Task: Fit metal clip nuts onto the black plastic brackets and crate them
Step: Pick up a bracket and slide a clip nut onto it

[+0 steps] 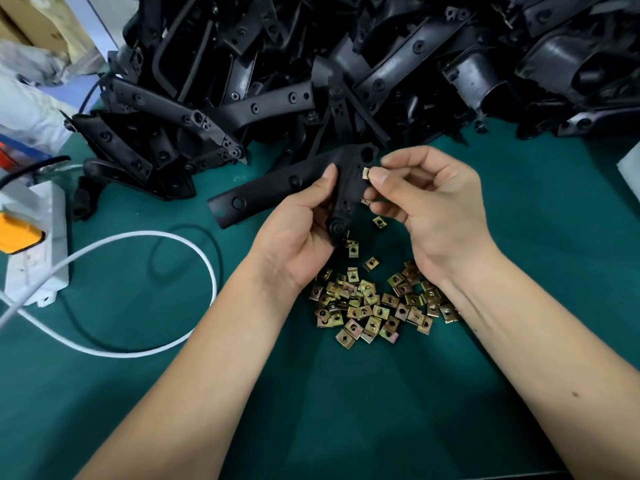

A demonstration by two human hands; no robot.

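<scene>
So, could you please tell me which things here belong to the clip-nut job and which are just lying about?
Job:
- bracket held by left hand
- clip nut pinched by right hand
- loose clip nuts
- bracket pile

Lying about:
- power strip
- white cable
- cardboard box

bracket pile (346, 64) blocks far side; green mat (346, 410) open near.

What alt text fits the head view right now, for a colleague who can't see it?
Left hand grips a black bracket while the right hand pinches a clip nut against its edge. Loose clip nuts lie on the green mat, a bracket pile behind.
</scene>
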